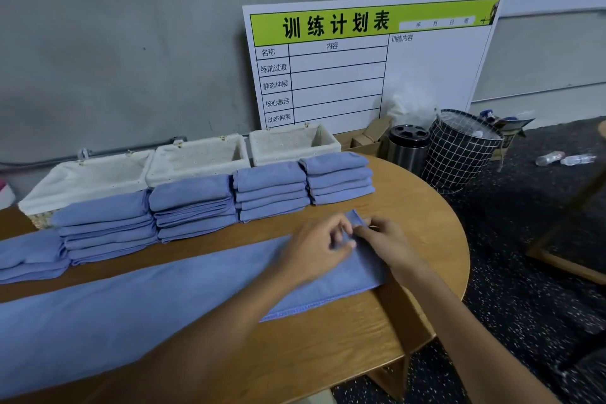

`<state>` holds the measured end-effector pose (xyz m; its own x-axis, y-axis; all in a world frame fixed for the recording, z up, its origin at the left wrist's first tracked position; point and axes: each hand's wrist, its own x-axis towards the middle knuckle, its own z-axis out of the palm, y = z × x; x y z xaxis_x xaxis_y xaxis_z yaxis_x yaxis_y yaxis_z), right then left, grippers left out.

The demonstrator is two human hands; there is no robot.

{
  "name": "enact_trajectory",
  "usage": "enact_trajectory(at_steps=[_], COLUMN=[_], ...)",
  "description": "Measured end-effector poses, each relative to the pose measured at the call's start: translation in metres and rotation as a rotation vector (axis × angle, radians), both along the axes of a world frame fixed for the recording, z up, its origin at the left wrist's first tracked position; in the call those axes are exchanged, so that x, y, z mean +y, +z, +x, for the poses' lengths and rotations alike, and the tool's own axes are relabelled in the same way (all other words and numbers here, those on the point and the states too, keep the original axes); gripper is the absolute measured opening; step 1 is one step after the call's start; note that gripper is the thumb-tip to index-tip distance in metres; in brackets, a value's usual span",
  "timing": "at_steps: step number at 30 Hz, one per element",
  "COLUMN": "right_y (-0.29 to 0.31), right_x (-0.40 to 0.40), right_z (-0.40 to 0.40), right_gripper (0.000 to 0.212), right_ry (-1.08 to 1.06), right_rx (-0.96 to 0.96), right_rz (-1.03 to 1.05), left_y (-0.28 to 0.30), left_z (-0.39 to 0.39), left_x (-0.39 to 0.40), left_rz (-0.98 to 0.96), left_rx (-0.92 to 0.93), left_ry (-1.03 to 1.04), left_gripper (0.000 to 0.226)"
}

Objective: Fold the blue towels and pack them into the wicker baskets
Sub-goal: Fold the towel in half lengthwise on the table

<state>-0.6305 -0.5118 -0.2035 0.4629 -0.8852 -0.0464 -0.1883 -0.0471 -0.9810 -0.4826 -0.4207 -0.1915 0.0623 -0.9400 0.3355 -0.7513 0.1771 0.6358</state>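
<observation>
Both hands work the far right end of a long blue towel on the tabletop. The left hand and right hand pinch its corner with curled fingers. Folded towels line the baskets behind.

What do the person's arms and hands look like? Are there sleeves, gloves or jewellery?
Both forearms are bare; no sleeve reaches into view. The left hand and right hand wear no gloves, and no ring, watch or bracelet is visible.
</observation>
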Motion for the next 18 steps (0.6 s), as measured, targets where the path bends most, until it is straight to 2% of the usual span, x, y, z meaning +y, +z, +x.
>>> enact_trajectory(at_steps=[3,6,8,10,12,14,18], right_y=[0.006,0.009,0.008,0.007,0.003,0.000,-0.004], right_x=[-0.007,-0.012,-0.016,-0.019,-0.022,-0.023,-0.021], right_z=[0.004,0.006,0.004,0.002,0.002,0.003,0.013], right_gripper=[0.028,0.036,0.036,0.031,0.023,0.019,0.024], right_ry=[0.003,0.046,0.076,0.136,0.218,0.265,0.259], right_rx=[-0.057,-0.098,-0.151,-0.153,-0.125,-0.094,-0.098], right_rz=[0.201,0.379,0.420,0.366,0.282,0.221,0.113], left_y=[-0.007,-0.011,-0.016,-0.021,-0.021,-0.019,-0.015], left_z=[-0.014,-0.023,-0.028,-0.034,-0.038,-0.036,-0.023], left_x=[0.025,0.027,0.025,0.024,0.024,0.025,0.029], left_rz=[0.113,0.118,0.113,0.095,0.065,0.042,-0.029], left_rx=[-0.142,-0.239,-0.269,-0.274,-0.195,-0.032,0.221], left_ry=[-0.023,0.078,0.125,0.152,0.195,0.256,0.298], left_gripper=[0.033,0.059,0.068,0.070,0.063,0.051,0.030])
